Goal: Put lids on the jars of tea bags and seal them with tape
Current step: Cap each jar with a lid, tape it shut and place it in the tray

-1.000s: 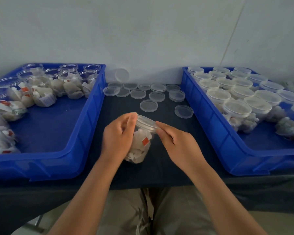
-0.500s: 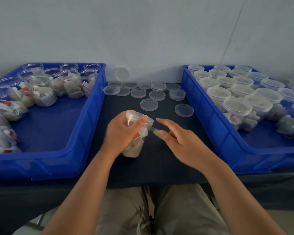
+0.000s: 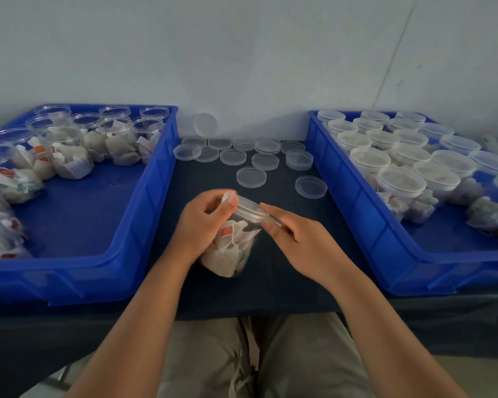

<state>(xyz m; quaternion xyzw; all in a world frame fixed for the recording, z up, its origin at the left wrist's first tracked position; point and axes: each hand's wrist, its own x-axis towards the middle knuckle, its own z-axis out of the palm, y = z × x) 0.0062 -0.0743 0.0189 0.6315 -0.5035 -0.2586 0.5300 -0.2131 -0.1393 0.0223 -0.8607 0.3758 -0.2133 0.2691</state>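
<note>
On dark table (image 3: 270,285) (pale wall (image 3: 242,53) behind): jar (image 3: 230,251) tilted.

A dark-clothed table (image 3: 273,288) carries two blue plastic bins. The left bin (image 3: 69,282) and the right bin (image 3: 354,208) stand well apart, with a strip of the table top between them. Both bins back onto a pale grey wall (image 3: 242,53). A thin slanted line (image 3: 393,44) marks the wall at the right. Beige trousers (image 3: 207,363) show below the table's near edge.
</note>
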